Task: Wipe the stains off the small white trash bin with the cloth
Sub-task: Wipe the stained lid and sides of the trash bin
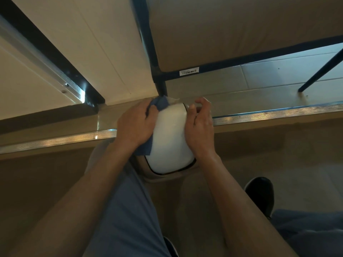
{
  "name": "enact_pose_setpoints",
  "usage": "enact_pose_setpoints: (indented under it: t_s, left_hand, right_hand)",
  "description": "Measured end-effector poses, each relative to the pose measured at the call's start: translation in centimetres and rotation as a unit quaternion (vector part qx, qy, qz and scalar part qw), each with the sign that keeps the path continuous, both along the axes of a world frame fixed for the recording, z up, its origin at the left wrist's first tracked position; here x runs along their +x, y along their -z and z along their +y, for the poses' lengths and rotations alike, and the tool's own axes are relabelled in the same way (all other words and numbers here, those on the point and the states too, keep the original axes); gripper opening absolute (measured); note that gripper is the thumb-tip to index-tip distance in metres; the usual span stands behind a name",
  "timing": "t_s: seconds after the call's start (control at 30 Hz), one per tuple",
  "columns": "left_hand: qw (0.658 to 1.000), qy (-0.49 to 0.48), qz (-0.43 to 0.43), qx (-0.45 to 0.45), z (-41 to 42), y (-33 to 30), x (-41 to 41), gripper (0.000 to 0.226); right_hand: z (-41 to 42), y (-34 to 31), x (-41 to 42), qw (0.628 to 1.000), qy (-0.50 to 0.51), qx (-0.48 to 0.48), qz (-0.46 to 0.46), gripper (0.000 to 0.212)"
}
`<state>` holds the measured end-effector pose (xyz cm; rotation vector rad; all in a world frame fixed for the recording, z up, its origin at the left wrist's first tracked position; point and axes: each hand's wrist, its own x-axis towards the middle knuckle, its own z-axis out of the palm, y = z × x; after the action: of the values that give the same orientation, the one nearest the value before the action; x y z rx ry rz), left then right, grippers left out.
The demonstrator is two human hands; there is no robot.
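Note:
The small white trash bin point(169, 134) stands on the floor in the middle of the head view, seen from above, its rounded white top edged by a dark rim. My left hand point(134, 125) presses a blue cloth point(159, 103) against the bin's left side, fingers curled round the cloth; more of the cloth shows below the wrist. My right hand point(199, 123) holds the bin's right side, thumb on the upper edge and fingers curled over its far corner.
A metal threshold strip point(269, 115) crosses the floor just behind the bin. A dark blue frame leg point(160, 84) of a fabric-covered stand rises right behind it, another slanted leg point(323, 71) at the right. My knees and black shoe point(261, 195) are below.

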<state>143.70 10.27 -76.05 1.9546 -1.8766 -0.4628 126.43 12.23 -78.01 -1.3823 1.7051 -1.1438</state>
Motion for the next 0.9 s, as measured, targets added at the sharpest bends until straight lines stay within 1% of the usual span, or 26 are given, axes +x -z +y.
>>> enact_pose_setpoints:
  t_s: [0.03,0.1,0.2,0.27,0.33,0.4,0.5,0.57,0.6,0.67,0.73,0.8,0.83,0.9]
  left_hand:
    - [1.000,-0.020,-0.002,0.018,-0.7,0.0,-0.6,0.037]
    - [0.998,-0.028,-0.042,0.029,-1.7,-0.3,-2.2,0.037]
    - [0.994,0.042,-0.090,-0.035,-1.0,-0.5,-3.9,0.036]
    - [0.989,0.104,-0.078,-0.077,0.5,-0.6,-3.2,0.039]
    - [0.985,0.135,-0.058,-0.092,1.3,-0.6,-1.3,0.041]
    - [0.991,0.101,-0.045,-0.073,1.3,-0.4,0.1,0.040]
    - [0.999,0.002,-0.036,0.030,-0.8,-0.3,-0.5,0.036]
    - [0.997,-0.007,-0.060,0.052,-2.0,-0.6,-2.1,0.036]
    - [0.997,0.010,-0.068,0.041,-2.1,-0.7,-2.9,0.037]
    - [0.994,0.065,-0.084,-0.013,-1.2,-0.8,-3.9,0.038]
    - [0.987,0.118,-0.092,-0.056,0.4,-0.8,-3.1,0.043]
    - [0.985,0.139,-0.072,-0.069,1.4,-0.6,-1.0,0.046]
    - [0.989,0.123,-0.051,-0.061,1.8,-0.4,0.0,0.046]
    - [0.998,0.055,0.021,-0.032,2.0,0.1,1.1,0.042]
  right_hand:
    - [0.0,0.0,0.0,1.000,0.003,-0.002,0.001,0.031]
    - [-0.1,0.0,0.0,1.000,0.009,-0.001,-0.002,0.030]
    - [-0.1,0.0,0.0,1.000,0.012,-0.001,-0.013,0.030]
    - [0.0,0.0,0.1,1.000,0.008,-0.005,-0.017,0.030]
    - [0.1,0.0,0.2,1.000,0.005,-0.006,-0.013,0.031]
    - [0.0,0.1,0.1,1.000,0.005,-0.008,-0.010,0.031]
    - [0.0,0.1,0.0,1.000,0.007,-0.008,-0.016,0.030]
    - [-0.1,0.1,0.0,1.000,0.011,-0.009,-0.018,0.030]
    - [-0.1,0.2,0.0,1.000,0.013,-0.010,-0.020,0.030]
    - [0.0,0.3,0.0,0.999,0.019,-0.012,-0.029,0.030]
    - [0.0,0.5,0.0,0.999,0.015,-0.009,-0.034,0.031]
    - [0.0,0.6,0.0,0.999,0.008,-0.006,-0.037,0.030]
    - [-0.1,0.6,0.0,0.999,0.007,-0.005,-0.041,0.029]
    - [-0.2,0.8,-0.1,0.999,0.008,0.001,-0.049,0.027]
